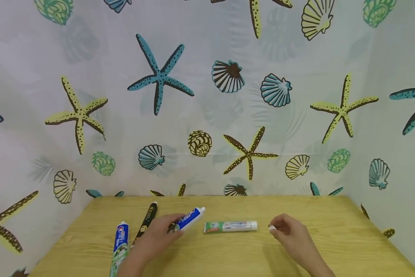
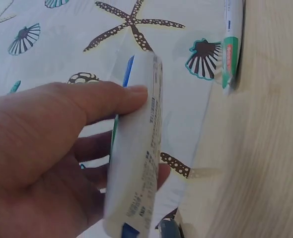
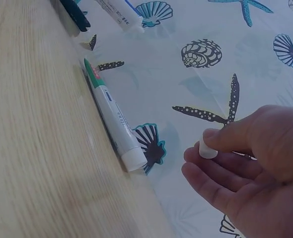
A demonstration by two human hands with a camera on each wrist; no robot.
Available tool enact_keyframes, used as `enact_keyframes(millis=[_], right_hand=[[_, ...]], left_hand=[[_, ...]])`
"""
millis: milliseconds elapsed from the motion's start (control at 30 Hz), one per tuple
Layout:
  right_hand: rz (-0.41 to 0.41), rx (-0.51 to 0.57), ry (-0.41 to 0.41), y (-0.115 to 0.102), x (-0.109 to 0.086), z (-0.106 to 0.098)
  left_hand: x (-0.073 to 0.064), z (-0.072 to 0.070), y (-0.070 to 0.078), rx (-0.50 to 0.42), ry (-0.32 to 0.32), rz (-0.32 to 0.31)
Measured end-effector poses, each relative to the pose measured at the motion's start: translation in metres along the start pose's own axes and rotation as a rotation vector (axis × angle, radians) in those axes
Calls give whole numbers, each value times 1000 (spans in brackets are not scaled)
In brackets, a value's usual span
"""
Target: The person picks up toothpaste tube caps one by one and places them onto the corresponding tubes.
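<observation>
My left hand [image 1: 159,234] grips a blue, white and green toothpaste tube [image 1: 190,218] raised off the table, its narrow white tip pointing up and to the right. From the left wrist view, the thumb lies across the white printed back of this toothpaste tube [image 2: 139,148], with fingers behind it. Between thumb and fingertips my right hand [image 1: 294,234] pinches a small white cap [image 3: 207,145], held apart from any tube. A white and green toothpaste tube [image 1: 228,227] lies flat between the hands, its white capped end toward the right hand.
At the left, a second blue and green toothpaste tube [image 1: 120,246] lies on the wooden table [image 1: 228,257]. Beside it is a black tube [image 1: 148,220], partly hidden by my left hand. A curtain [image 1: 193,115] with starfish and shells encloses the back and sides.
</observation>
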State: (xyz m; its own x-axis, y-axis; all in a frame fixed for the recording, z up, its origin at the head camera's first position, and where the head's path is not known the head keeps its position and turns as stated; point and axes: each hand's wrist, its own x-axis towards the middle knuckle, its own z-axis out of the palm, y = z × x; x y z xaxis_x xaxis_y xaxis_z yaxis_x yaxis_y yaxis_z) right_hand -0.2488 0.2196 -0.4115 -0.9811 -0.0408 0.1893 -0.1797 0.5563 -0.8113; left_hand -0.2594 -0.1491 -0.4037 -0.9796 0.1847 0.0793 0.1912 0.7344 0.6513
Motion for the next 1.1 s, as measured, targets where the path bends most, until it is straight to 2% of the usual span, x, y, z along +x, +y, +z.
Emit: enact_keyframes(millis=[167,300,567,700,800,933,1100], right_hand=[[-10,-4,-47,-1,-1,-1],[-4,8,-48,-3,-2,-3],[10,149,-72,-17,-3,-3],[9,189,-76,-26,-2,-1],[6,207,-79,-32,1,1],[29,241,-48,-37,3,4],[83,281,-11,-38,2,7]], left_hand=[[-3,-3,10,11,-29,143],[-2,-1,15,41,-9,230],[-2,6,24,21,27,317],[-1,10,30,-4,39,361],[0,12,35,-13,71,402],[4,15,44,3,105,446],[8,21,55,-33,101,506]])
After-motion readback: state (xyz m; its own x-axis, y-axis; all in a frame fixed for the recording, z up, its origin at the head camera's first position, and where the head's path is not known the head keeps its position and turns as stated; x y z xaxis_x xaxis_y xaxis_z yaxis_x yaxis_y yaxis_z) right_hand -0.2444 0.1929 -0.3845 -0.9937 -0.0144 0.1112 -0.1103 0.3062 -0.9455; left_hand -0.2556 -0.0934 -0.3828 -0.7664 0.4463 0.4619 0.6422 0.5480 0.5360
